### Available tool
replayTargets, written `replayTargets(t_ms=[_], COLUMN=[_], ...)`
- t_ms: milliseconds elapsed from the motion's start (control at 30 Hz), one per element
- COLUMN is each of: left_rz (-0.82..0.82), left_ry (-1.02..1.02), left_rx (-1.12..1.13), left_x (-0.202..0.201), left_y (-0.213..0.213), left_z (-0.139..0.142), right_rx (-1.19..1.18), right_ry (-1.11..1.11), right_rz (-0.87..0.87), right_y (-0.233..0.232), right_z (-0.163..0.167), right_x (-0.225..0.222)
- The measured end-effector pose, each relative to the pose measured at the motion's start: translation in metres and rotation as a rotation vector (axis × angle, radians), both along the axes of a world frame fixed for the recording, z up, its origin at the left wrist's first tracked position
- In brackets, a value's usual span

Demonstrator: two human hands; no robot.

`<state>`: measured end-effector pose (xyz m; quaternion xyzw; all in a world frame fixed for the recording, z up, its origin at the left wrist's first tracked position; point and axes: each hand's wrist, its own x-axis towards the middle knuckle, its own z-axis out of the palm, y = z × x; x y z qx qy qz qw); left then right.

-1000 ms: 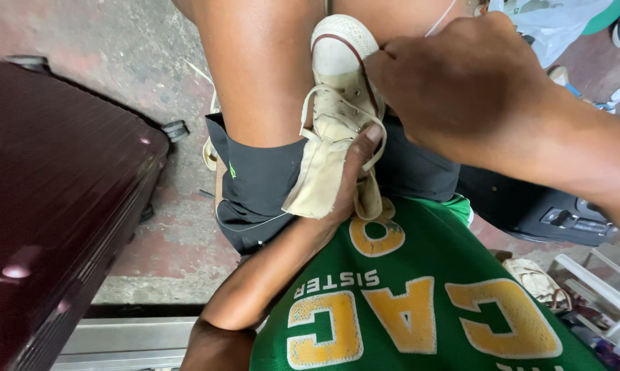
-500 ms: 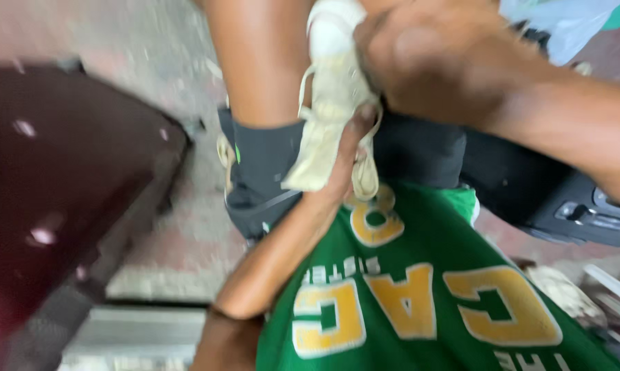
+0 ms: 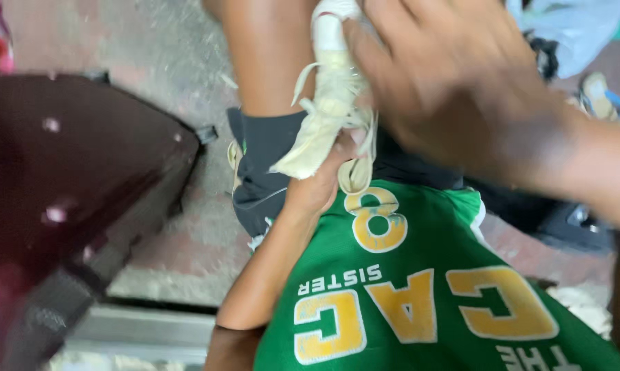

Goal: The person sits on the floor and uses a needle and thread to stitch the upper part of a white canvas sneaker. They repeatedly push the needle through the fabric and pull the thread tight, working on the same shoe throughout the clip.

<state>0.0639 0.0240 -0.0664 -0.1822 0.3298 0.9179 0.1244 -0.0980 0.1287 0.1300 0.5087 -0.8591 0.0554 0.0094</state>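
Note:
A worn cream canvas sneaker (image 3: 330, 117) with a white rubber toe and loose laces sits upright against my bare thigh (image 3: 268, 55). My left hand (image 3: 320, 182) grips it from below, fingers wrapped around the heel end, with the tongue flopping out to the left. My right hand (image 3: 454, 89) comes in from the right, motion-blurred, its fingers laid over the toe and lace area. I am wearing a green jersey (image 3: 420, 302) with yellow lettering and black shorts (image 3: 265, 161).
A dark maroon hard suitcase (image 3: 76, 178) fills the left side. Beneath lies stained concrete floor (image 3: 165, 48), with a metal threshold (image 3: 145, 330) at the bottom. A black object (image 3: 571, 223), a pale blue bag (image 3: 571, 31) and a sandal (image 3: 598, 96) are at the right.
The view has tilted and moved closer. My right hand has shifted across the top of the sneaker. My left hand keeps its hold underneath.

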Motion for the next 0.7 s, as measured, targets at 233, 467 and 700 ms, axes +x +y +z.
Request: replayTargets(t_ms=[233,467,700], left_rz=[-0.081,-0.036,0.226], left_ry=[-0.021,-0.042,-0.255], left_rx=[-0.252,-0.233,-0.453], left_x=[0.036,0.052,0.077], left_y=[-0.041,-0.060,-0.121], left_z=[0.016,0.029,0.030], right_rx=[-0.195,-0.170,-0.256], right_ry=[-0.449,-0.478,-0.679], right_rz=[0.233,0.168,-0.066], right_y=[-0.012,-0.010,0.014], right_z=[-0.062,-0.082,-0.082], right_x=[0.037,0.011,-0.009])
